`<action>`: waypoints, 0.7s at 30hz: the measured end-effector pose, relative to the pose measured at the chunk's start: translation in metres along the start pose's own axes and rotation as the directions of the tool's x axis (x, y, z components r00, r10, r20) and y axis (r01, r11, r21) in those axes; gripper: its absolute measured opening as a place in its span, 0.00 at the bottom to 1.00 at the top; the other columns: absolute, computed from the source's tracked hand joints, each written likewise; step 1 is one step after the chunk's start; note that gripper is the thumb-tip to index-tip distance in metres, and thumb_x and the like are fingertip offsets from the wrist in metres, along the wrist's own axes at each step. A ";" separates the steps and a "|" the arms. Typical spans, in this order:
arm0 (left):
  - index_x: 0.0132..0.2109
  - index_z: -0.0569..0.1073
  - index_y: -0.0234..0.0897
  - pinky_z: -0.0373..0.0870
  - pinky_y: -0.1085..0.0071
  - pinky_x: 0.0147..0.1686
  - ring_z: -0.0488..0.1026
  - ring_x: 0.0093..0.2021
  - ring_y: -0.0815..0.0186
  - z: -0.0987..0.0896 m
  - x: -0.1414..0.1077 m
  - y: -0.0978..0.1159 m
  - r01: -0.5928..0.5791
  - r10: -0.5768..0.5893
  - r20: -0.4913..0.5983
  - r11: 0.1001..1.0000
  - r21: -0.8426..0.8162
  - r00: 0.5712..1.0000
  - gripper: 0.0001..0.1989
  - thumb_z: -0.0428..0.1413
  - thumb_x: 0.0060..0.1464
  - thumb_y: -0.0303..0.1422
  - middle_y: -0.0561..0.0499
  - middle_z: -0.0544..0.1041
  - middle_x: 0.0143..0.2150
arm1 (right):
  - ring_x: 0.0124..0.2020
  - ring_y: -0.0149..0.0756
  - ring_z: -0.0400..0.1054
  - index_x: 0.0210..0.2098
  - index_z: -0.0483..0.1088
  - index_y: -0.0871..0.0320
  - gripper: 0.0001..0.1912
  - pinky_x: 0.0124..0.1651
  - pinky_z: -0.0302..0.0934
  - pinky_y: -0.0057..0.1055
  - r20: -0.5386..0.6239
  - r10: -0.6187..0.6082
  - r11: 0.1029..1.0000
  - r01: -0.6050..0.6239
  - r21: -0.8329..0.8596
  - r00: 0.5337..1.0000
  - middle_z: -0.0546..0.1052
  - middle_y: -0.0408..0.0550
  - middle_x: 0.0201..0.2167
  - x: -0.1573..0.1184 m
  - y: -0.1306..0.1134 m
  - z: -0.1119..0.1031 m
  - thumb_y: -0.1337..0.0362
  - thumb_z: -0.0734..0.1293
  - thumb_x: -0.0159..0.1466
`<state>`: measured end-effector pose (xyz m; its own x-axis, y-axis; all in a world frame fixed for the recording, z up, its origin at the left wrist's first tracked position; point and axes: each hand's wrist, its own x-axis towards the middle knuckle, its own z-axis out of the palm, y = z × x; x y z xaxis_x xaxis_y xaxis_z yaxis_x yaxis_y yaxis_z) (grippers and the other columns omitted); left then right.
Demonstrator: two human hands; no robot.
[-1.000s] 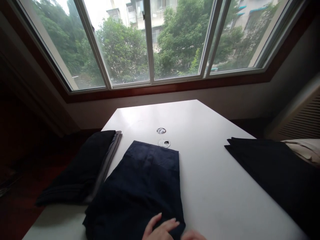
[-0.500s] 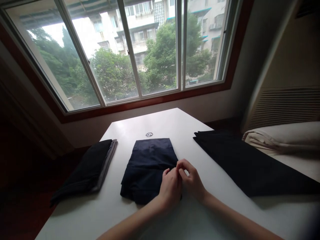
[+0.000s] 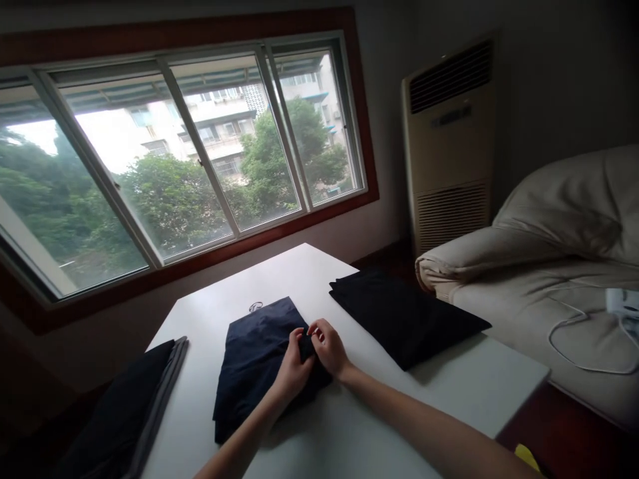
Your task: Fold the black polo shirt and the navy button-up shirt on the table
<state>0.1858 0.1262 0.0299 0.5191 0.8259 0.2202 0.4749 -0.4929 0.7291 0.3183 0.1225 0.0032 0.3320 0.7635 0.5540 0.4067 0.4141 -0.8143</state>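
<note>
A folded navy garment lies in the middle of the white table; its exact kind is unclear. Along its right edge, my left hand pinches a bunched bit of the dark cloth between thumb and fingers. Close against it, my right hand has its fingers curled on the same bunched cloth. The fingertips of the two hands nearly meet there. Part of the garment's right side and near corner is hidden by the hands and the left forearm.
Left on the table is a stack of folded black and grey clothes. A black folded cloth lies at the right. Beyond are a beige sofa with a white cable, a floor-standing air conditioner and a window.
My view has swung right and up, bringing the sofa and air conditioner into sight. Both hands remain at the garment's right edge, where a bunched bit of cloth now shows between them.
</note>
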 end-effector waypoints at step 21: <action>0.55 0.70 0.35 0.71 0.65 0.48 0.77 0.47 0.58 -0.106 0.002 0.018 -0.160 -0.052 0.332 0.799 0.579 0.942 0.25 0.44 0.51 0.22 0.44 0.78 0.49 | 0.29 0.29 0.65 0.37 0.70 0.56 0.12 0.36 0.62 0.27 0.084 0.042 0.996 -0.035 -0.082 0.996 0.73 0.44 0.36 0.000 0.001 -0.001 0.75 0.61 0.56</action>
<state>0.1205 0.1482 0.1122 0.6999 0.7128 -0.0457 0.7084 -0.6845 0.1721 0.3194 0.1225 0.0031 0.2762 0.8189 0.5031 0.4637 0.3450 -0.8161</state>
